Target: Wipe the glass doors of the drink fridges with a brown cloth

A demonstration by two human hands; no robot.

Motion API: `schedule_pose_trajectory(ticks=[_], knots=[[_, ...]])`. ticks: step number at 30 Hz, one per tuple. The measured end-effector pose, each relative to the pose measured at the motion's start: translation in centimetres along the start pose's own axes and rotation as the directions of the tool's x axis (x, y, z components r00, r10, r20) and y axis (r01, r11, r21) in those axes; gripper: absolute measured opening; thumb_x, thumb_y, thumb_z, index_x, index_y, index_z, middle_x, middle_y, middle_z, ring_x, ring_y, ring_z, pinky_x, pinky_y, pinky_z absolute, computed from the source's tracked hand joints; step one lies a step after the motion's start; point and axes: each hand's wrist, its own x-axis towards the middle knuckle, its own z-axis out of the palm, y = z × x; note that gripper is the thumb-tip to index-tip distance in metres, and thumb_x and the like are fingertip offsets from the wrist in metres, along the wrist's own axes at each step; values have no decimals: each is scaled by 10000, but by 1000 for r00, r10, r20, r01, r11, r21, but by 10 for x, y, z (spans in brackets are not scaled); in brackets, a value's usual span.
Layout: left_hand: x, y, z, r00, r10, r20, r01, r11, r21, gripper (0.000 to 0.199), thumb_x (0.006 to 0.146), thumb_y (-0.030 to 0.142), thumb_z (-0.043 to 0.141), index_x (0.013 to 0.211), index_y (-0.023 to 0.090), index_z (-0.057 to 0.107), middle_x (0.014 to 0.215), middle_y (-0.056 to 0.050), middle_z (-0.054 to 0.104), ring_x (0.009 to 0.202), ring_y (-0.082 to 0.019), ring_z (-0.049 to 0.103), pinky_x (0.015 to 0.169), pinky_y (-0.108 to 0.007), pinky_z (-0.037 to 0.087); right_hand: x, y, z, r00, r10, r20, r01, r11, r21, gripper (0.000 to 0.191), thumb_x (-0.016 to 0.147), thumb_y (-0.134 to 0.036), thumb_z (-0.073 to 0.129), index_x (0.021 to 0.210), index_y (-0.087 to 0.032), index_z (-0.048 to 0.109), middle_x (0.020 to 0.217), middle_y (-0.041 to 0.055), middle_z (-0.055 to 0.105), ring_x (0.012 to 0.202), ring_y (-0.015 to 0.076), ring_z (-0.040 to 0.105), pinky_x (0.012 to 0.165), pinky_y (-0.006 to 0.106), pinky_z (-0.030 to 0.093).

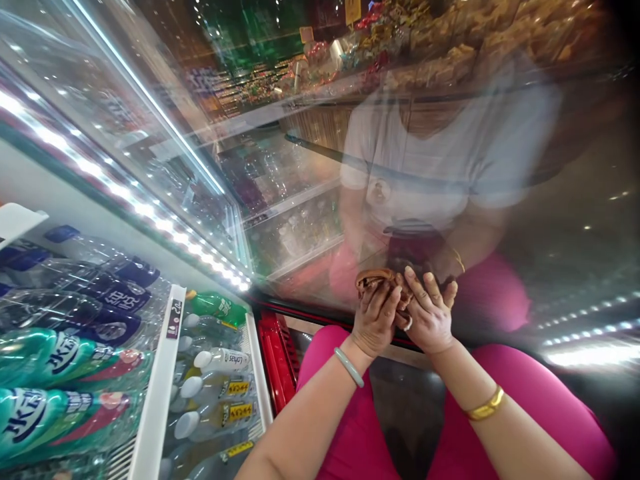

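My left hand point(374, 327), with a pale green bangle at the wrist, presses a folded brown cloth point(374, 275) against the glass door point(310, 200). The fingers curl over the cloth, and part of it bunches up between my two hands. Close beside it, my right hand point(431, 319) has its fingers spread and stretched toward the glass. A gold bracelet point(486, 404) is on that wrist. The right palm is hidden, so I cannot tell whether cloth lies under it. A reflection of my upper body and hands shows in the glass.
On the left, refrigerator shelves hold large green-labelled bottles point(70, 420), clear bottles with blue labels point(115, 287) and several white-capped bottles point(220, 413). A white shelf edge point(153, 400) carries a price tag. A bright light strip point(145, 210) runs above. My pink-clad knees point(525, 407) are near the glass.
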Motion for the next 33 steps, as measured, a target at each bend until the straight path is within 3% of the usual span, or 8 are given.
schedule_pose_trajectory(ticks=[3, 8, 11, 14, 20, 25, 30, 33], knots=[[-6, -20, -10, 1000, 15, 22, -16, 1000, 21, 553, 1046, 294, 530, 1588, 258, 428, 1527, -136, 583, 1535, -247, 424, 1239, -430, 426, 0, 1, -1, 1000, 0, 10, 0, 999, -51, 503, 955, -197, 573, 1456, -239, 592, 1391, 40, 700, 1631, 105, 99, 1347, 406, -39], [3, -26, -19, 931, -361, -47, 364, 930, 46, 731, 1025, 304, 562, 1671, 211, 232, 1751, -216, 158, 1631, -358, 156, 1281, -577, 309, -2, 0, 3, 1000, 2, -5, -2, 995, -105, 662, 923, -206, 652, 1559, -270, 479, 1428, 18, 673, 1633, 119, 94, 1351, 413, -36], [0, -7, -9, 985, -169, 31, 169, 986, 10, 720, 1014, 258, 580, 1662, 209, 271, 1733, -178, 260, 1626, -328, 193, 1296, -526, 303, -4, 1, 4, 1000, -4, -5, 4, 995, -103, 607, 957, -233, 592, 1553, -276, 491, 1464, 18, 644, 1631, 138, 105, 1352, 424, -32], [-5, -6, -4, 998, 19, 64, -19, 1000, -3, 708, 998, 217, 608, 1646, 213, 322, 1695, -134, 376, 1616, -279, 245, 1299, -443, 325, -4, 3, 3, 1000, -4, 10, 5, 997, -81, 608, 978, -259, 574, 1575, -258, 458, 1444, 30, 659, 1630, 130, 104, 1351, 423, -39], [5, -18, -8, 993, -11, 116, 5, 999, 51, 696, 1036, 327, 568, 1655, 185, 285, 1687, -157, 382, 1594, -284, 308, 1306, -479, 313, 1, 4, 2, 999, 18, 30, -16, 999, -44, 654, 952, -222, 629, 1579, -264, 448, 1416, 14, 678, 1627, 105, 101, 1350, 390, -45], [14, -8, 6, 994, -63, 90, 57, 996, 63, 720, 1041, 256, 533, 1671, 149, 201, 1716, -155, 312, 1629, -282, 188, 1320, -477, 278, 11, 9, 7, 999, 31, 30, -32, 999, 33, 600, 954, -138, 552, 1542, -251, 506, 1400, 23, 689, 1625, 111, 122, 1349, 395, -46], [14, -14, 25, 993, 74, 94, -79, 995, 58, 697, 1026, 183, 504, 1662, 126, 225, 1636, -134, 467, 1631, -217, 175, 1335, -415, 234, 21, 27, 3, 996, 13, 89, -20, 997, 77, 658, 951, -72, 492, 1590, -219, 433, 1479, 60, 627, 1588, 146, 292, 1355, 398, 103], [35, -14, 34, 985, 149, 85, -149, 989, -6, 683, 996, 110, 515, 1644, 152, 302, 1556, -112, 573, 1626, -179, 191, 1345, -387, 195, 27, 50, -7, 995, 95, 28, -95, 995, -16, 711, 955, -90, 529, 1630, -226, 351, 1534, 78, 575, 1593, 196, 290, 1354, 474, 124]])
